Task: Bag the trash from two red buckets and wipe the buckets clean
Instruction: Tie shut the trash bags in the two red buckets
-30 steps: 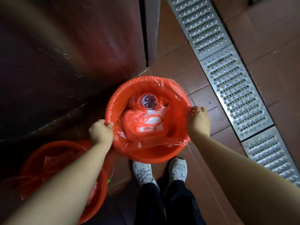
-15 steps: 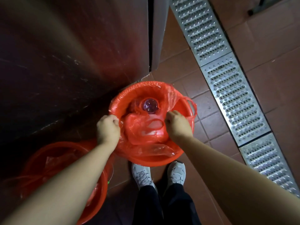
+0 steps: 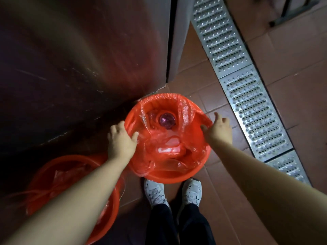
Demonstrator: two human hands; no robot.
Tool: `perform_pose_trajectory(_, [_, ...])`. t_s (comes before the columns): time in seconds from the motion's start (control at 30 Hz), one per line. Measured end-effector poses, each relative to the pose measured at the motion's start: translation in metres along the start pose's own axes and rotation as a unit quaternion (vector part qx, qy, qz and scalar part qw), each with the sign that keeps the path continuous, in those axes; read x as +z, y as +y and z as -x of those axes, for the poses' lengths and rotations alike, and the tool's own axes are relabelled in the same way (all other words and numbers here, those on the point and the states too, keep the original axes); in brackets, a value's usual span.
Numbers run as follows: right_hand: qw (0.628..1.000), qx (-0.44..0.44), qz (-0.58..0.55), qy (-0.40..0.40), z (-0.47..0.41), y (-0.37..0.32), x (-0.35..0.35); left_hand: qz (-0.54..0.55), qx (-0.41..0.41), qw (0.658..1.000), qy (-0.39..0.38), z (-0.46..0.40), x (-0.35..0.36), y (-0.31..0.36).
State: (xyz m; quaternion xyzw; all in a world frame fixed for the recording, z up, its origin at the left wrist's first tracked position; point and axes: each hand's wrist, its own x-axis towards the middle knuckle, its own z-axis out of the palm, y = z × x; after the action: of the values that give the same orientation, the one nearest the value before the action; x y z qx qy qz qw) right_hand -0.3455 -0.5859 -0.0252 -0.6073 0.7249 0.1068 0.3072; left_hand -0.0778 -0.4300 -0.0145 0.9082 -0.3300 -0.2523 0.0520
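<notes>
White sneakers and dark trousers sit at the bottom of the frame, toes touching the near wall of the red bucket. Second red bucket lies lower left, partly hidden under the left forearm; crumpled red plastic inside, contents otherwise unclear.

Main bucket stands on brown floor tiles, lined with a translucent red trash bag. Left hand grips the bag edge at the left rim, thumb hooked inward, fingers curled over the outside. Right hand pinches the bag edge at the right rim and pulls it outward; fingertips partly spread. Inside the bag: a clear plastic bottle with a purple cap toward the far side, white paper or packaging nearer the middle.

Stainless cabinet panel rises just behind and left of the bucket. Perforated metal drain grate runs diagonally on the right, apart from the bucket.
</notes>
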Motion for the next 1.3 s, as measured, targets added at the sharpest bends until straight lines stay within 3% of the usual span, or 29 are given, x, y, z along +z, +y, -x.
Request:
perform_pose_trajectory(0.1, [0.998,0.024,0.002,-0.06,-0.013,0.01,0.005,0.051,-0.056,0.995,-0.065,-0.01,0.003,-0.012])
perform_pose_trajectory(0.3, [0.997,0.052,-0.036,-0.051,-0.013,0.021,0.003,0.029,-0.083,0.995,-0.038,-0.005,0.006,-0.016])
perform_pose_trajectory(0.43, [0.989,0.058,-0.133,-0.038,-0.002,0.015,-0.009,0.157,-0.123,0.978,-0.055,0.002,-0.008,-0.003])
perform_pose_trajectory(0.53, [0.954,0.04,-0.28,-0.101,0.02,0.0,-0.028,0.323,-0.163,0.929,-0.078,0.011,-0.029,0.012])
perform_pose_trajectory(0.63, [0.907,0.045,-0.384,-0.168,0.044,-0.021,-0.055,0.416,-0.18,0.885,-0.107,0.021,-0.063,0.031])
perform_pose_trajectory(0.83, [0.854,0.065,-0.466,-0.223,0.084,-0.052,-0.103,0.432,-0.113,0.877,-0.176,0.044,-0.125,0.066])
perform_pose_trajectory(1.03, [0.836,-0.045,-0.454,-0.306,0.115,-0.06,-0.127,0.489,-0.074,0.83,-0.26,0.078,-0.158,0.097])
perform_pose_trajectory(1.2, [0.862,-0.233,-0.297,-0.338,0.127,-0.067,-0.141,0.486,-0.045,0.803,-0.341,0.097,-0.166,0.112])
perform_pose_trajectory(1.3, [0.857,-0.282,-0.222,-0.371,0.134,-0.079,-0.149,0.463,-0.04,0.787,-0.406,0.1,-0.171,0.11])
